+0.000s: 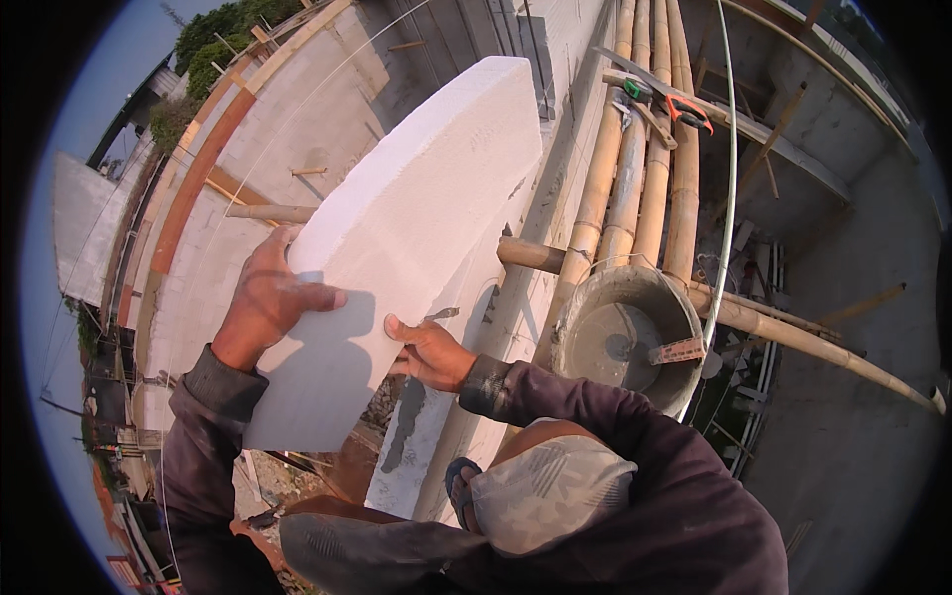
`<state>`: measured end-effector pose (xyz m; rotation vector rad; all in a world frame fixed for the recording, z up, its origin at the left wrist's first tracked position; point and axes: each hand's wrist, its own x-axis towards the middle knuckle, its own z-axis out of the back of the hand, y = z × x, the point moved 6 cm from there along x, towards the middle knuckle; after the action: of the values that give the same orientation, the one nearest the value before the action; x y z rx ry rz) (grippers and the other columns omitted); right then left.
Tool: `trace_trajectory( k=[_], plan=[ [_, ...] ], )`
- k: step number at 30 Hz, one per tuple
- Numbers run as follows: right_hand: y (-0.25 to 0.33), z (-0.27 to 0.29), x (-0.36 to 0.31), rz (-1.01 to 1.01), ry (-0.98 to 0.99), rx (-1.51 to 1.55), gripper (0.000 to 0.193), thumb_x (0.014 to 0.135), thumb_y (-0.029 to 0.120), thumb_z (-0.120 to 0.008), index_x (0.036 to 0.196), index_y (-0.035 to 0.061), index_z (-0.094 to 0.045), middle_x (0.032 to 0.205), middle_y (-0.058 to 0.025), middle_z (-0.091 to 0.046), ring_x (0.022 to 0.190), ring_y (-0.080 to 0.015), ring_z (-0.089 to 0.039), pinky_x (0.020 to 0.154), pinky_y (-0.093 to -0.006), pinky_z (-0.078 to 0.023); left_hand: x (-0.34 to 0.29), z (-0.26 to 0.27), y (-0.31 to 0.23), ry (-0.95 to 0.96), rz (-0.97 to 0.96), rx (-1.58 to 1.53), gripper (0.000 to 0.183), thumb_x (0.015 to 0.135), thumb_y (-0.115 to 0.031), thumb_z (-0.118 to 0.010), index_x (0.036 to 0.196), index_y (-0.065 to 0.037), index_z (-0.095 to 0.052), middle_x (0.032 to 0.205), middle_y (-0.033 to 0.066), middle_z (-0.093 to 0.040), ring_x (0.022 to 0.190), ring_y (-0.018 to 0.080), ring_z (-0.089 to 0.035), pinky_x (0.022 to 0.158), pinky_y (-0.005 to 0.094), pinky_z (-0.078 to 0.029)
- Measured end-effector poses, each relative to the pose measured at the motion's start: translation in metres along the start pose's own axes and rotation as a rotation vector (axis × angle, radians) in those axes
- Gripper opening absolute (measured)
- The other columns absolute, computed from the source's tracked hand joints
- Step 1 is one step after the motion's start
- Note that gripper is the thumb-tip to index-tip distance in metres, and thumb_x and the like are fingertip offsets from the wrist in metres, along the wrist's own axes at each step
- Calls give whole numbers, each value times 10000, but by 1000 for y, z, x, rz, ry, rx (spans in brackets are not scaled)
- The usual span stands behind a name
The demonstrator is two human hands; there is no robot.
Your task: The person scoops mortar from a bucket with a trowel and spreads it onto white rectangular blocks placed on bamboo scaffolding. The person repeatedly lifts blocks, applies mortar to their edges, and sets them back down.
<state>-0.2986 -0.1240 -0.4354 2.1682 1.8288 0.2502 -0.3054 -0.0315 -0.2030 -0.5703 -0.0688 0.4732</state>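
Observation:
A large white aerated concrete block (416, 213) is held tilted over the top of a block wall (416, 476). My left hand (273, 302) grips its left edge, thumb across the broad face. At the opposite edge, my right hand (433, 352) closes on the block with the thumb on its face. Grey mortar patches (405, 431) mark the wall top below. To the right of my right arm stands a bucket (684, 307) with wet grey mortar (615, 342) inside, and a flat reddish strip (677, 350) rests at its rim.
Bamboo poles (650, 178) form a scaffold along the wall's right side. On them lie an orange-handled handsaw (687, 112), a green tape measure (638, 91) and a small wooden piece (654, 126). A crosswise bamboo pole (823, 352) juts right over a drop. My sandalled foot (462, 486) is near the wall.

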Motion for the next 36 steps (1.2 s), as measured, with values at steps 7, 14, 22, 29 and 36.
trace_trajectory(
  k=[7, 14, 22, 29, 36],
  plan=[
    [-45, -14, 17, -142, 66, -82, 727, 955, 517, -609, 1381, -45, -430, 1364, -166, -545, 1283, -289, -532, 1092, -556, -419, -22, 19, 31, -24, 95, 20, 710, 590, -123, -838, 1214, 66, -558, 1078, 177, -646, 993, 270, -639, 924, 368, -503],
    [-71, -23, 16, -207, 82, -188, 847, 933, 586, -596, 1412, -77, -377, 1396, -181, -493, 1331, -316, -470, 1098, -597, -391, -40, 27, 47, -20, 115, 123, 756, 574, -197, -870, 1205, 82, -558, 1022, 213, -667, 955, 306, -664, 895, 377, -519],
    [-95, -14, 10, -237, 89, -235, 814, 957, 617, -548, 1456, -3, -375, 1433, -166, -450, 1336, -303, -455, 1020, -519, -452, -54, 17, 58, -1, 138, 179, 702, 616, -237, -871, 1168, 75, -571, 1001, 232, -668, 928, 316, -679, 852, 376, -532],
    [63, -35, -6, -165, 212, -1846, 355, 795, 310, -816, 734, -25, -718, 660, -120, -681, 626, -207, -635, 646, -336, -503, -65, 1, 85, -83, 37, 324, 719, 644, -276, -864, 1183, 111, -588, 932, 277, -652, 779, 367, -688, 746, 398, -548],
    [189, -95, 70, 509, 486, -3031, 930, 649, 115, -861, 1467, 116, -417, 1466, -160, -488, 1329, -317, -503, 1085, -393, -446, -76, -10, 111, -76, 93, 236, 830, 614, -154, -872, 1312, 117, -513, 1092, 296, -648, 936, 383, -665, 869, 393, -516]
  ],
)
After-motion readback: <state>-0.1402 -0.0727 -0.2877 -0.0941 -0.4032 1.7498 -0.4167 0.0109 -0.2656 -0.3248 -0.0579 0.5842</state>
